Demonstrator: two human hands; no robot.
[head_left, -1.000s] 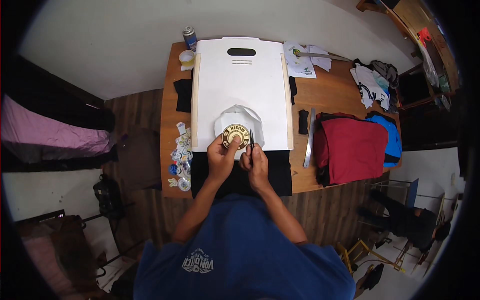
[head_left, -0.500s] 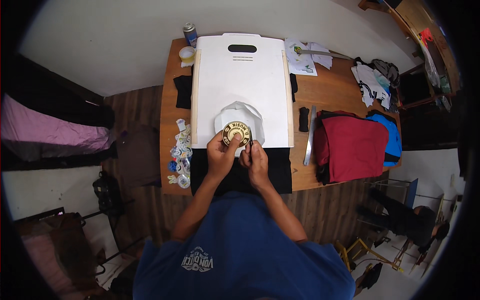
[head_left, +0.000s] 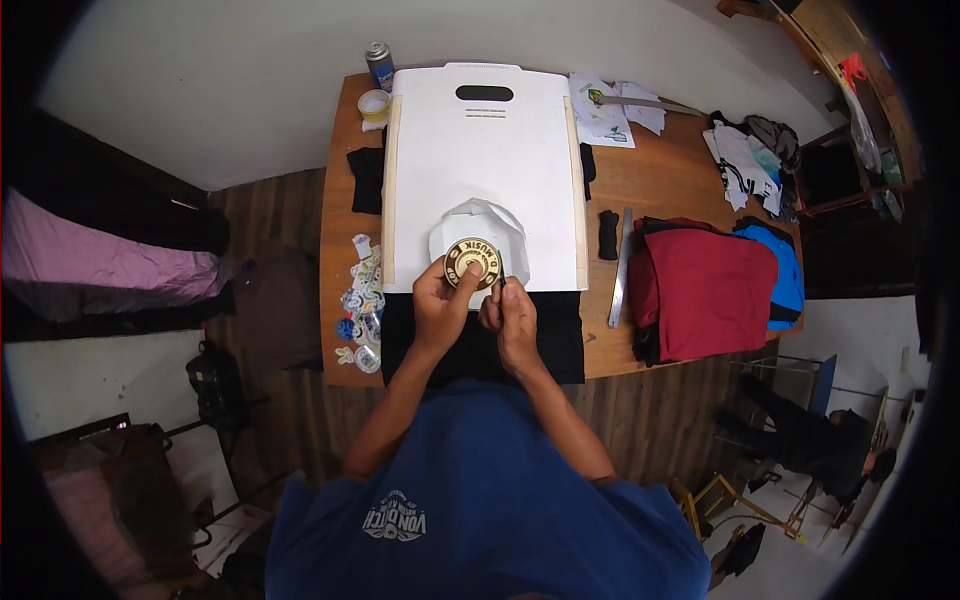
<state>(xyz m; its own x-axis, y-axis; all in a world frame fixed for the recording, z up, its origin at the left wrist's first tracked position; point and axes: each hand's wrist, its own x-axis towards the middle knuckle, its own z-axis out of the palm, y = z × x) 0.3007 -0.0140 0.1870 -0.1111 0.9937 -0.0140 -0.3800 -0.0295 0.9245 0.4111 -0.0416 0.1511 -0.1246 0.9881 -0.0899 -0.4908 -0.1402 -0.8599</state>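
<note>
The left hand [head_left: 440,310] pinches a round brown-and-gold printed disc [head_left: 476,254], its thumb laid across the lower part of the face, above the near end of a white board [head_left: 480,150]. The right hand [head_left: 514,322] is closed around a slender dark tool, probably scissors [head_left: 503,283], held upright just beside the disc's right edge.

A loop of white paper [head_left: 514,240] curls around the far side and right of the disc. Judging by this, the trimming seems well advanced: the disc's far edge looks round and neat, and the loop appears to be cut-away margin. What is left probably lies along the right or near edge, by the tool. A group of small printed cutouts [head_left: 362,305] lies on the left side of the bench [head_left: 650,175], apart from the disc.

The fingers cover the disc's near edge, so whether the paper loop is joined to it there cannot be told. The tool's handles are inside the fist, and its blades are too small and dark to show whether they are parted. The board covers most of a black cloth [head_left: 550,340], which shows only past its edges.
</note>
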